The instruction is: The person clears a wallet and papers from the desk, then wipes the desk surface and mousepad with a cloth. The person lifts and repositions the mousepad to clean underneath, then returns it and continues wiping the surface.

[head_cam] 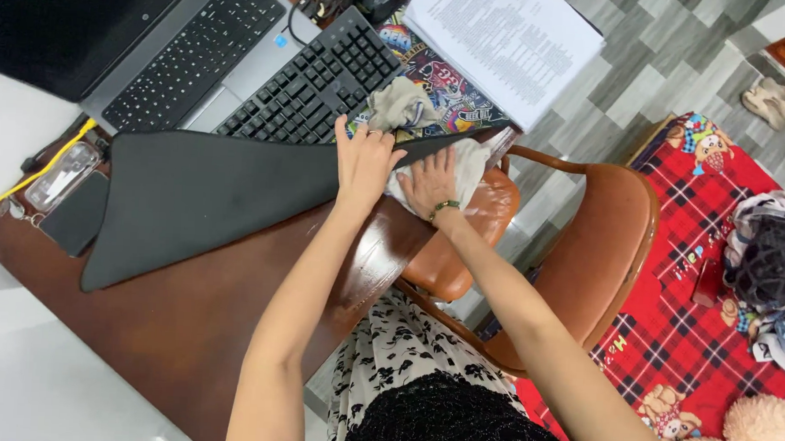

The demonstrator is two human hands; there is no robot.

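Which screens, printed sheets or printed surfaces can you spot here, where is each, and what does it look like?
Laptop screen: top left, dark rectangle.
Phone: desk's left edge, black, screen dark.
Paper stack: top centre, white with dense print.
Printed mat: under the papers, multicoloured cartoon pattern.

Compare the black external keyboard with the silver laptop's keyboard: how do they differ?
The black external keyboard has a black frame; the silver laptop's keyboard sits in a silver body. The external one lies nearer the left hand, partly over the laptop and the raised black desk mat. Both have black keys.
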